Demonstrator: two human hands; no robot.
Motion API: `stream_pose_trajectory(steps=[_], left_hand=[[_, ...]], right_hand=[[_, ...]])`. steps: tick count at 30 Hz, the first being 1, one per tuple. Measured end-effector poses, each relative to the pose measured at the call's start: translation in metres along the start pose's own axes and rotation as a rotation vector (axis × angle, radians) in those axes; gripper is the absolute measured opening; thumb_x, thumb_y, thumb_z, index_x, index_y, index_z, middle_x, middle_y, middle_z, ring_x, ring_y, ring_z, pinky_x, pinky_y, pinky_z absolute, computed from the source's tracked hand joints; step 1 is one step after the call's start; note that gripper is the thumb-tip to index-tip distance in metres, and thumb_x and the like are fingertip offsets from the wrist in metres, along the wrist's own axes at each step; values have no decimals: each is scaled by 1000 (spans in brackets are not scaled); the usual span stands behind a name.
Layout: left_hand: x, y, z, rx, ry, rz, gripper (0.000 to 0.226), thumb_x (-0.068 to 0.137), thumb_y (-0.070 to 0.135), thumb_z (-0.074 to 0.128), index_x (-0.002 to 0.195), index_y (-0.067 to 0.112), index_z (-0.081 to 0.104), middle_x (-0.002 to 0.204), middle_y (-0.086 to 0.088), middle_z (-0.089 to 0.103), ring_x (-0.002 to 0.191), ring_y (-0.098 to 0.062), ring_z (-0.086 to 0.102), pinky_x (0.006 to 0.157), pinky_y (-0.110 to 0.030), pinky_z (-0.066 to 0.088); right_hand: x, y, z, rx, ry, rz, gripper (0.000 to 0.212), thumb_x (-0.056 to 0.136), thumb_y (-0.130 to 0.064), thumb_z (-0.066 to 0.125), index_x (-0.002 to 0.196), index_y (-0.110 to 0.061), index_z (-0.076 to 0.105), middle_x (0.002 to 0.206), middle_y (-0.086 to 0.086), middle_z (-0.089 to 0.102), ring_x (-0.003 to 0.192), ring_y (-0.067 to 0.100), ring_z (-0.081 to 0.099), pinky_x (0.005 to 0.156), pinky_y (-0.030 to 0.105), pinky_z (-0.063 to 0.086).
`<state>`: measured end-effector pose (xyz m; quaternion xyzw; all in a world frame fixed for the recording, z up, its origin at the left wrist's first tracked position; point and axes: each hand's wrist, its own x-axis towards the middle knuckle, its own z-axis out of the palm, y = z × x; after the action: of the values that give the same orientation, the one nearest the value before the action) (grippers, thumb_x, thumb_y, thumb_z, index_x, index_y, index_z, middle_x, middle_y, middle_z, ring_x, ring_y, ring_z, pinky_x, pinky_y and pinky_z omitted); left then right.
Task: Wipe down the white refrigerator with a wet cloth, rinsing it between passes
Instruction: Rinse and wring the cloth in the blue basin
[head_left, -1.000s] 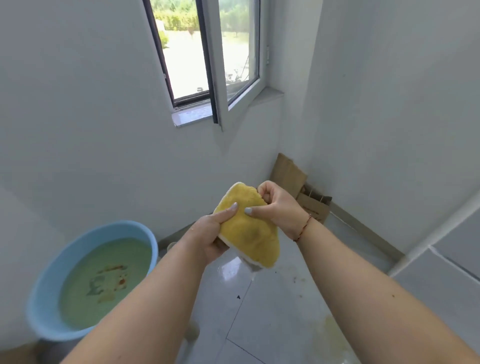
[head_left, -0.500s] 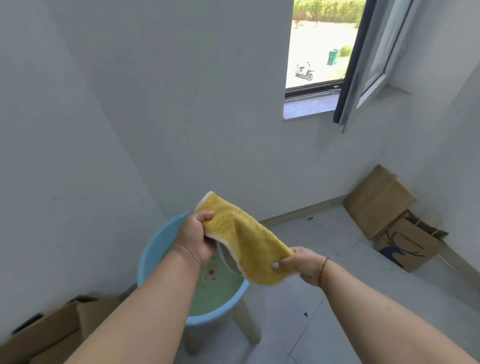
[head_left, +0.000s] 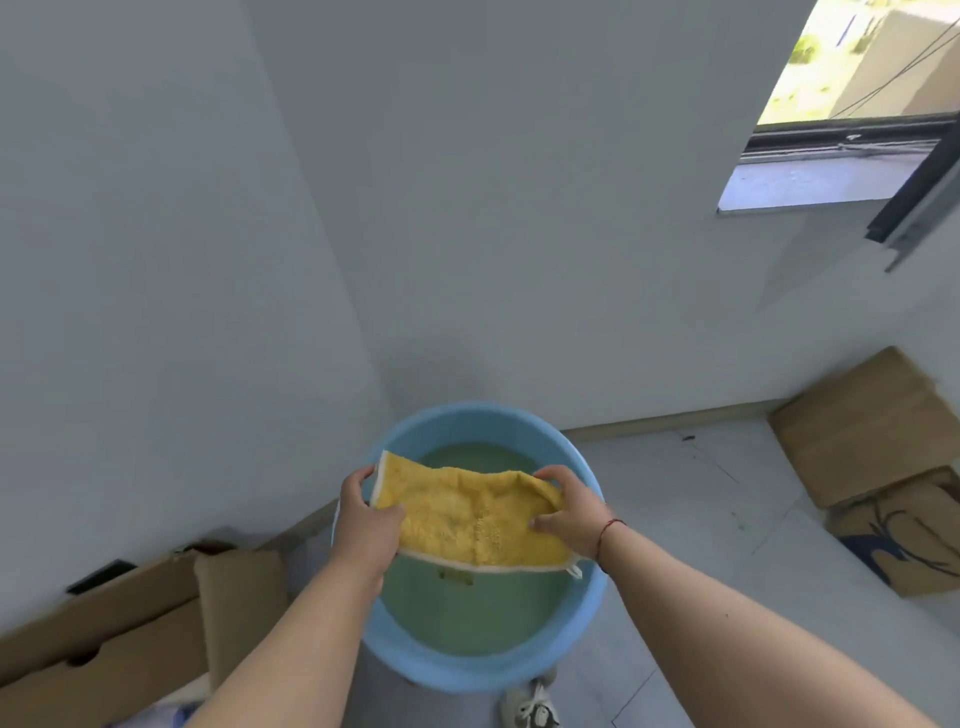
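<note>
Cloth (head_left: 470, 517) lengthwise left-right above basin (head_left: 592, 613)

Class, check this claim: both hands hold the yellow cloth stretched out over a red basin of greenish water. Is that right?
Not quite. The head view shows the left hand and right hand holding the yellow cloth over a blue basin of greenish water, not a red one.

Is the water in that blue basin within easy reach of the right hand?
Probably yes. The right hand grips the yellow cloth directly above the blue basin, and nothing lies between it and the greenish water below.
</note>
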<state>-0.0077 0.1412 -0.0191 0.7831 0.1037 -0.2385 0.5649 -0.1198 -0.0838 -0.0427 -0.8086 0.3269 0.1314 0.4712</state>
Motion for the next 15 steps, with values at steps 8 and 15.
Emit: stream_pose_trajectory(steps=[8,15], left_hand=[[44,-61,21,700,-116,-88,75,87,18,55,154,33,25,156,-15,16,139,-31,34,110,-37,36],[81,-115,48,1147,-423,-132,72,96,51,41,155,42,1,161,-5,-24,147,-39,-20,122,-48,1]], right_hand=[[69,7,35,-732,-101,-145,77,79,-7,57,146,-31,28,139,3,35,128,24,36,101,35,40],[116,33,77,-1211,-330,-315,79,90,-27,54,151,-41,6,162,5,-3,148,31,-8,115,63,-5]])
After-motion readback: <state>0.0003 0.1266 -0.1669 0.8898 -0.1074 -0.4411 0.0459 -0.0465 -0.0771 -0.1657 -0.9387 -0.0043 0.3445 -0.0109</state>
